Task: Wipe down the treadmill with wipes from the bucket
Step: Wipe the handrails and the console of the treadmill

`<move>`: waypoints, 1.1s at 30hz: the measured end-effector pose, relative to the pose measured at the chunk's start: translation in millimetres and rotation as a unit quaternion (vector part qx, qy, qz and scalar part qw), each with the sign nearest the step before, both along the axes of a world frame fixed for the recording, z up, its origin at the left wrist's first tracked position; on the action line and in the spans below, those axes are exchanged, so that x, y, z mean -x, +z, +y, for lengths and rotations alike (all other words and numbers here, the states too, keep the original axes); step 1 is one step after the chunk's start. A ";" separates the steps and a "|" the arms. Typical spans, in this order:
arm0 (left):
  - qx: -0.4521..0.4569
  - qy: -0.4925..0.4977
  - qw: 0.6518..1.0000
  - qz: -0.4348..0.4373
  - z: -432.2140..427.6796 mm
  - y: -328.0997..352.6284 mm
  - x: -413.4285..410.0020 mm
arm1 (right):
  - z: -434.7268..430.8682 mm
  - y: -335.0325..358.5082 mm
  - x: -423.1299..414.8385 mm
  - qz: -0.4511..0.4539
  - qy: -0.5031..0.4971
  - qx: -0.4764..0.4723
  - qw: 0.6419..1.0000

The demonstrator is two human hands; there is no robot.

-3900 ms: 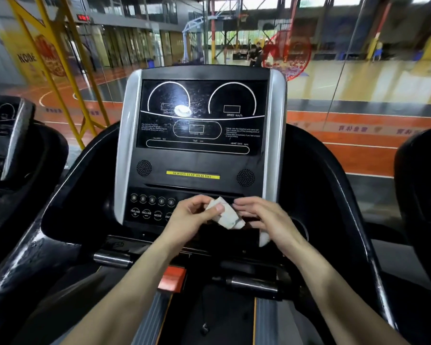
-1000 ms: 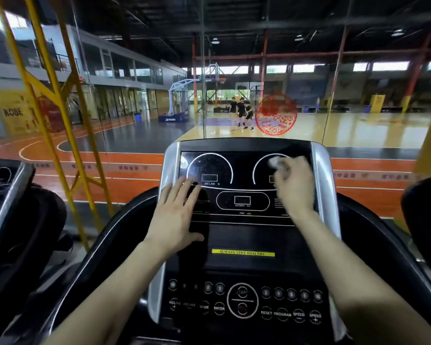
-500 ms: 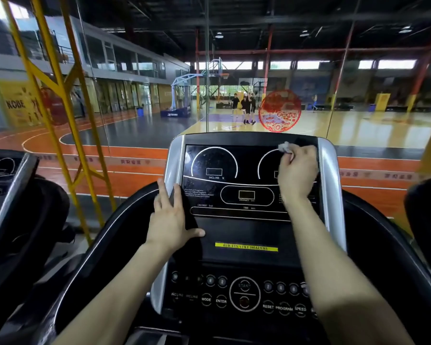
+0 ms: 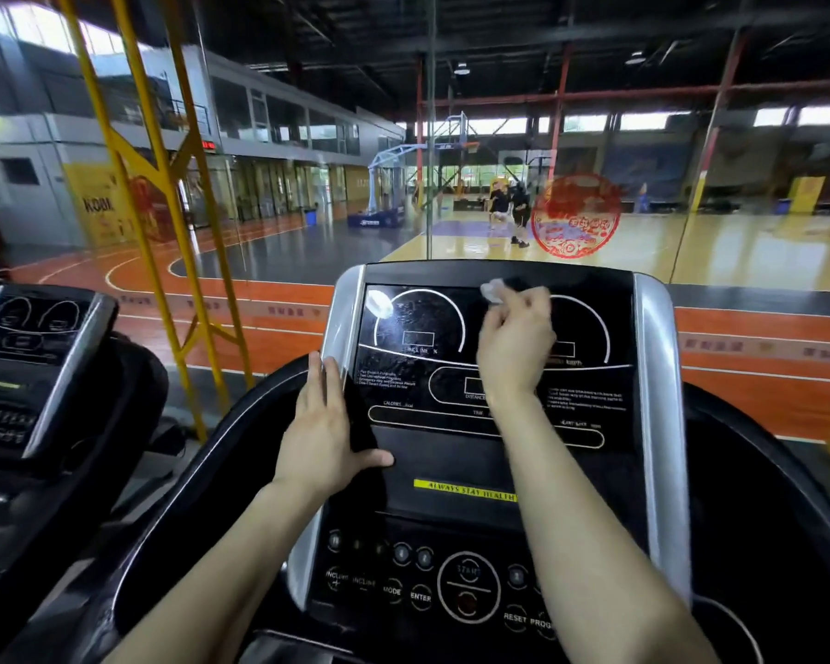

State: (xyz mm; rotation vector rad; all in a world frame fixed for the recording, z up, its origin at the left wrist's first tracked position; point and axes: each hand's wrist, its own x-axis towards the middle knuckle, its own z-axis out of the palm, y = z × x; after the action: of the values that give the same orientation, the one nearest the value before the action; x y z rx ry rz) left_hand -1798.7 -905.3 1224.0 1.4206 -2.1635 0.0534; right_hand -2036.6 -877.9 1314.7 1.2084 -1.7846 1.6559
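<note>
Indoor gym/sports hall: treadmill console (image 4: pixel 494 424) in front, second treadmill (image 4: pixel 34 366) beside it, glass wall facing basketball court (image 4: pixel 643 251) with hoop (image 4: pixel 470 146) and players (image 4: pixel 509 208).

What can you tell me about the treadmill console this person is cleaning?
The treadmill console is a glossy black panel between silver side strips, tilted back to face the person. Its upper part has two white arc dials and fine print. Below these come a yellow slogan strip and round buttons including START, MODE and ENTER. The right hand presses a crumpled white wipe near its top edge, and the left hand rests on its left side.
</note>
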 end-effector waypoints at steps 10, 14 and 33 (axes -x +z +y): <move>0.003 -0.014 0.998 0.066 3.3 -11.2 -6.3 | -25.4 33.0 -3.3 0.079 0.057 -0.101 0.990; 0.000 -0.014 0.997 0.076 2.2 -13.0 -7.2 | -29.4 -11.1 -66.4 0.214 0.190 -0.204 0.936; -0.006 0.020 0.999 0.031 5.0 -13.8 -7.0 | -71.8 44.2 -62.7 0.276 0.196 -0.207 0.918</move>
State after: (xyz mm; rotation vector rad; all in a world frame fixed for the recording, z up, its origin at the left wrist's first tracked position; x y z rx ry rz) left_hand -1791.7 -900.3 1210.3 1.4533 -2.0887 0.0096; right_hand -1973.9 -949.7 1358.8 2.0893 -1.6229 0.9562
